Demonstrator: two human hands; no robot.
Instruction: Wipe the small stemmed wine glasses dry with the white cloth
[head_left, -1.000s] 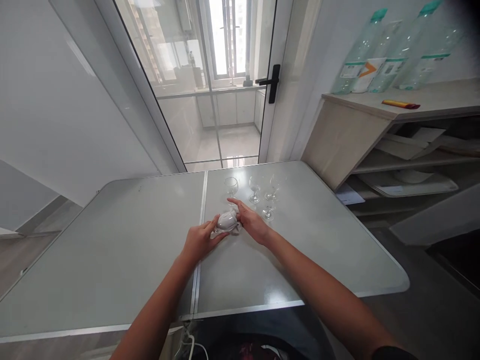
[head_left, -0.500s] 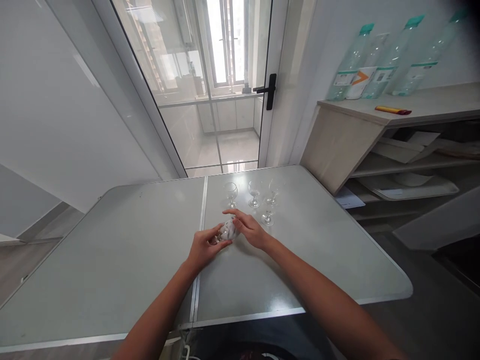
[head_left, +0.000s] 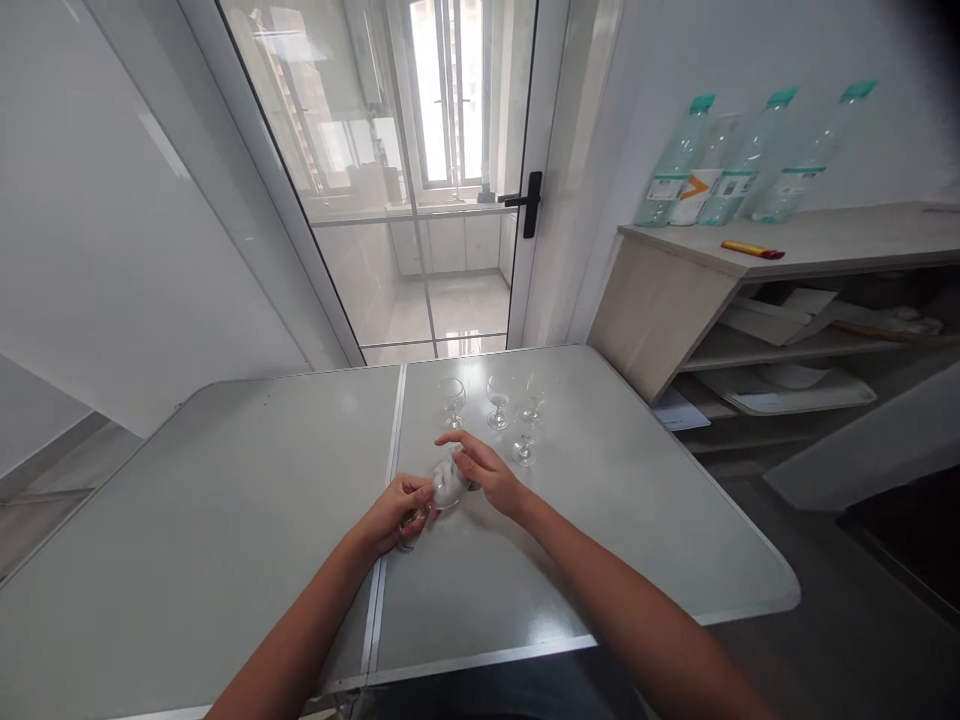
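My left hand [head_left: 394, 512] is closed round the stem of a small clear stemmed glass [head_left: 436, 500]. The glass is tilted above the table, its foot towards me and its mouth towards my right hand. Through its bowl shows a crumpled white wad [head_left: 450, 484], cloth or tissue. My right hand [head_left: 489, 476] is at the mouth of the glass, thumb and some fingers closed on the wad, the index finger stretched out. Beyond my hands stand more stemmed glasses: a left one [head_left: 452, 397], a middle one [head_left: 498, 402], a far right one [head_left: 534, 400] and a nearer one [head_left: 525, 450].
A pale table [head_left: 247, 540] with a metal seam spreads under my hands. Behind it is a glass door with a black handle [head_left: 531, 204]. To the right, a wooden shelf unit [head_left: 645, 310] bears plastic bottles [head_left: 739, 170] and a yellow-red packet [head_left: 752, 250].
The glass in my left hand has tilted more, its foot swinging down towards me. My right hand has shifted slightly at the mouth. The whole view has moved a little.
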